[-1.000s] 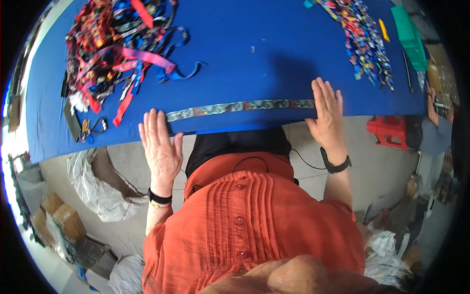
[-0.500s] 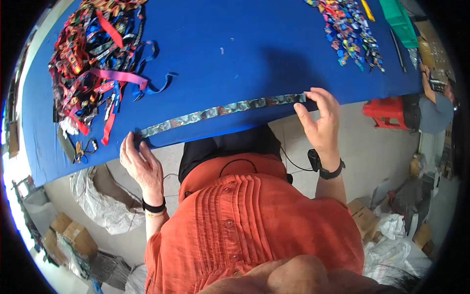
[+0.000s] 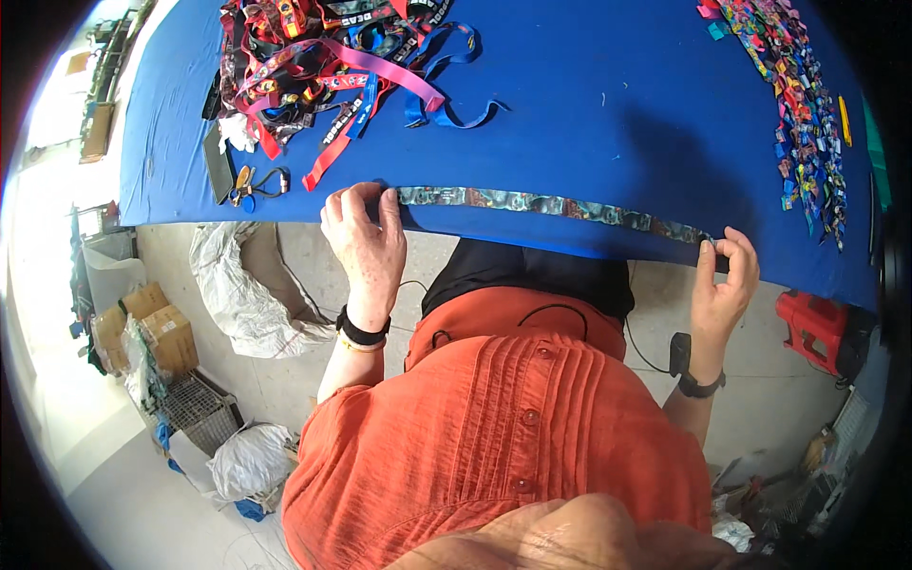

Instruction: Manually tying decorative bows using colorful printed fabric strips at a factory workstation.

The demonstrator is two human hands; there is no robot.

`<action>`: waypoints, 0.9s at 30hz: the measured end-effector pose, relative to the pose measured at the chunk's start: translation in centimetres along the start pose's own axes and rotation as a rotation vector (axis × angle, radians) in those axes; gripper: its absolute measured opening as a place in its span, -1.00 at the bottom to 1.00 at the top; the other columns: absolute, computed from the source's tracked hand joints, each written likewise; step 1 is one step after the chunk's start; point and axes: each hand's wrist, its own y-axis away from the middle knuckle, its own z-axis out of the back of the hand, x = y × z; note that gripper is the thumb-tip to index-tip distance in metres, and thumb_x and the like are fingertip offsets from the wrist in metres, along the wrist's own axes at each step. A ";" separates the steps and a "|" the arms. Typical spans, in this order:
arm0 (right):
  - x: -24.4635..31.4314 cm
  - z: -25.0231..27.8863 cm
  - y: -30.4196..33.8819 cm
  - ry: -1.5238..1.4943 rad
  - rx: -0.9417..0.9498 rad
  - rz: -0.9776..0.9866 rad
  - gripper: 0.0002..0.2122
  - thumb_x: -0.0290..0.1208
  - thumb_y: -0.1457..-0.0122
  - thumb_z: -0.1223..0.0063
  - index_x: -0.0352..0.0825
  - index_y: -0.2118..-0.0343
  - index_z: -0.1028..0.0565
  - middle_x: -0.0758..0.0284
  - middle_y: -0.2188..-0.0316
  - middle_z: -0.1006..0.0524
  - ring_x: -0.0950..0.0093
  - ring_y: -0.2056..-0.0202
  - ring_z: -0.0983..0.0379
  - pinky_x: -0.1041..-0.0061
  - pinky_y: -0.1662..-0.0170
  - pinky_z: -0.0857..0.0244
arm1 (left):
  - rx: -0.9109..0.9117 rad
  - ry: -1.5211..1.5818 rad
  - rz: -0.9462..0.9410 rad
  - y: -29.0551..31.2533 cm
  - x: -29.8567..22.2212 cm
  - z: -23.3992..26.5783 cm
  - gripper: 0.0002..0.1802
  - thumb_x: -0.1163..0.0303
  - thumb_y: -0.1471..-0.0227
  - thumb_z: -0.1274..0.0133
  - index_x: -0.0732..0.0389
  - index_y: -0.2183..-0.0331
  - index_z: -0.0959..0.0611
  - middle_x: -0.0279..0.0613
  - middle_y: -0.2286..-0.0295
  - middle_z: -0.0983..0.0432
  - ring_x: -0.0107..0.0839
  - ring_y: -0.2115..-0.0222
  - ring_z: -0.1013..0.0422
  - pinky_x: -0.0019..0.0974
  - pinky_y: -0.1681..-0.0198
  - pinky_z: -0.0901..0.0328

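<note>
The left hand (image 3: 366,242) is at the left end of a long, thin strip (image 3: 546,206). Its fingers are bent and its thumb is close to them, right by the strip's end. I cannot tell if it pinches the strip. The right hand (image 3: 727,280) is at the other end, with its thumb and bent fingers a little way apart. I cannot tell if that hand grips the strip either.

The strip is dark with green-grey pictures on it. It lies flat along the near edge of a blue table (image 3: 551,114), between the two hands, and bends a little.

Past the left hand there is a big, messy pile of ribbons (image 3: 285,71), red, black, blue and pink. Some ends stick out toward the middle. Just below the pile are a white lump (image 3: 237,133), a dark flat thing (image 3: 218,163) and a small tan and blue thing (image 3: 247,185).

Far over on the right is a long bunch of bright bits (image 3: 798,104), with a yellow stick (image 3: 845,121) beside it.

On the floor, a red stool (image 3: 812,328) is on the right. A white sack (image 3: 242,294) and brown boxes (image 3: 171,342) are on the left.
</note>
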 end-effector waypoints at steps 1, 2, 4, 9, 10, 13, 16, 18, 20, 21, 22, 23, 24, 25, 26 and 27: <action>0.1 0.0 0.0 0.007 -0.001 -0.002 -0.85 -0.47 -0.11 -0.22 -0.31 0.35 -0.44 0.21 0.17 -0.55 0.21 0.14 -0.45 0.22 0.02 -0.25 | 0.007 -0.018 0.000 -0.1 -0.1 0.0 -0.88 0.44 -0.04 -0.16 0.21 0.34 -0.57 -0.09 0.35 -0.45 -0.09 0.30 -0.34 -0.09 0.19 -0.21; 0.2 0.0 0.0 -0.012 -0.001 -0.022 -0.85 -0.47 -0.11 -0.22 -0.31 0.35 -0.44 0.20 0.17 -0.55 0.21 0.13 -0.45 0.22 0.01 -0.25 | 0.015 -0.035 0.000 -0.2 -0.1 -0.1 -0.85 0.42 -0.03 -0.19 0.21 0.35 -0.56 -0.09 0.37 -0.44 -0.09 0.30 -0.34 -0.09 0.19 -0.20; 0.4 0.1 0.1 -0.025 -0.002 -0.043 -0.86 -0.47 -0.11 -0.22 -0.31 0.36 -0.44 0.20 0.17 -0.55 0.21 0.13 -0.45 0.22 0.01 -0.25 | 0.041 -0.022 -0.011 -0.3 0.1 -0.1 -0.86 0.43 -0.03 -0.18 0.21 0.36 -0.54 -0.10 0.39 -0.44 -0.08 0.31 -0.34 -0.08 0.20 -0.20; -0.1 0.3 0.6 -0.159 0.006 -0.147 -0.86 -0.49 -0.10 -0.21 -0.32 0.39 -0.43 0.20 0.15 -0.55 0.20 0.10 -0.44 0.22 -0.03 -0.22 | 0.065 0.055 -0.058 -0.3 0.4 0.1 -0.87 0.52 -0.01 -0.14 0.25 0.39 -0.48 -0.09 0.44 -0.42 -0.04 0.33 -0.33 -0.06 0.21 -0.20; -0.2 0.4 0.7 -0.146 0.003 -0.151 -0.86 -0.49 -0.10 -0.21 -0.32 0.39 -0.43 0.20 0.15 -0.55 0.20 0.10 -0.44 0.22 -0.03 -0.22 | 0.062 0.069 -0.053 -0.2 0.3 0.3 -0.87 0.54 -0.03 -0.12 0.28 0.39 -0.47 -0.06 0.44 -0.41 -0.03 0.35 -0.34 -0.06 0.24 -0.22; -0.2 0.5 0.9 -0.091 0.010 -0.143 -0.87 -0.51 -0.07 -0.20 -0.30 0.43 -0.43 0.20 0.15 -0.54 0.19 0.09 -0.44 0.21 -0.03 -0.21 | 0.073 0.091 0.001 0.3 -0.2 0.6 -0.89 0.57 -0.07 -0.08 0.31 0.39 -0.45 -0.02 0.46 -0.39 -0.01 0.39 -0.35 -0.08 0.30 -0.25; -0.2 0.5 1.0 -0.023 -0.025 -0.103 -0.86 -0.51 -0.05 -0.21 -0.30 0.43 -0.42 0.20 0.16 -0.54 0.19 0.10 -0.44 0.21 -0.03 -0.22 | 0.082 0.099 -0.006 0.5 -0.3 0.5 -0.89 0.57 -0.08 -0.08 0.32 0.38 -0.45 -0.01 0.47 -0.38 -0.01 0.41 -0.35 -0.08 0.30 -0.26; -0.4 0.2 1.1 -0.040 -0.048 -0.114 -0.85 -0.53 -0.01 -0.21 -0.29 0.44 -0.42 0.20 0.19 -0.54 0.17 0.12 -0.44 0.21 0.00 -0.23 | 0.046 0.129 -0.026 0.6 -0.3 0.3 -0.88 0.59 -0.07 -0.09 0.32 0.38 -0.45 -0.01 0.46 -0.38 -0.04 0.43 -0.35 -0.13 0.33 -0.28; -0.5 0.1 0.9 -0.061 -0.055 -0.129 -0.85 -0.53 0.00 -0.22 -0.29 0.44 -0.42 0.21 0.20 -0.54 0.17 0.13 -0.44 0.20 0.01 -0.24 | 0.056 0.185 0.063 0.8 0.1 0.1 -0.87 0.60 -0.07 -0.10 0.31 0.37 -0.45 -0.03 0.46 -0.38 -0.08 0.44 -0.36 -0.17 0.34 -0.29; -0.6 0.3 0.8 -0.033 -0.056 -0.132 -0.85 -0.53 0.01 -0.22 -0.29 0.44 -0.42 0.23 0.21 -0.53 0.18 0.14 -0.45 0.20 0.02 -0.24 | 0.055 0.216 0.075 0.8 0.3 -0.1 -0.87 0.59 -0.07 -0.10 0.31 0.36 -0.45 -0.05 0.45 -0.39 -0.13 0.43 -0.38 -0.20 0.33 -0.30; -0.8 0.2 0.9 -0.038 -0.070 -0.119 -0.85 -0.53 0.01 -0.23 -0.28 0.44 -0.43 0.24 0.21 -0.53 0.19 0.13 -0.45 0.20 0.01 -0.23 | 0.047 0.223 0.110 0.8 0.1 -0.2 -0.87 0.58 -0.08 -0.10 0.31 0.34 -0.46 -0.07 0.44 -0.40 -0.20 0.44 -0.38 -0.23 0.32 -0.31; -0.9 0.2 1.1 -0.026 -0.082 -0.121 -0.85 -0.53 0.02 -0.23 -0.27 0.44 -0.43 0.24 0.21 -0.53 0.20 0.13 -0.45 0.20 0.01 -0.22 | 0.050 0.217 0.130 0.8 -0.2 -0.1 -0.87 0.57 -0.09 -0.10 0.31 0.33 -0.47 -0.08 0.44 -0.40 -0.23 0.45 -0.38 -0.24 0.32 -0.32; -1.0 0.1 1.2 -0.014 -0.094 -0.122 -0.85 -0.53 0.02 -0.24 -0.27 0.44 -0.44 0.24 0.21 -0.53 0.20 0.13 -0.45 0.20 0.01 -0.22 | 0.053 0.210 0.151 0.9 -0.4 -0.2 -0.87 0.57 -0.09 -0.10 0.31 0.31 -0.47 -0.09 0.44 -0.40 -0.26 0.46 -0.38 -0.25 0.32 -0.32; -1.2 0.0 1.3 -0.019 -0.092 -0.122 -0.85 -0.52 0.02 -0.24 -0.27 0.44 -0.44 0.25 0.21 -0.53 0.21 0.12 -0.45 0.20 0.01 -0.22 | 0.041 0.226 0.135 0.9 -0.4 -0.2 -0.87 0.56 -0.10 -0.10 0.31 0.30 -0.48 -0.10 0.44 -0.39 -0.30 0.47 -0.37 -0.27 0.33 -0.31; -1.3 -0.1 1.4 -0.016 -0.102 -0.128 -0.84 -0.53 0.02 -0.24 -0.27 0.43 -0.44 0.24 0.21 -0.53 0.21 0.13 -0.45 0.21 0.02 -0.22 | 0.037 0.228 0.123 0.9 -0.3 -0.2 -0.87 0.56 -0.10 -0.09 0.31 0.28 -0.48 -0.11 0.42 -0.39 -0.32 0.49 -0.36 -0.27 0.35 -0.31; -1.3 0.0 1.5 -0.030 -0.115 -0.151 -0.84 -0.53 0.01 -0.24 -0.27 0.43 -0.44 0.24 0.22 -0.54 0.20 0.13 -0.46 0.20 0.03 -0.23 | 0.023 0.199 0.098 0.9 0.0 -0.3 -0.87 0.57 -0.10 -0.09 0.31 0.28 -0.49 -0.11 0.41 -0.38 -0.31 0.48 -0.36 -0.27 0.35 -0.31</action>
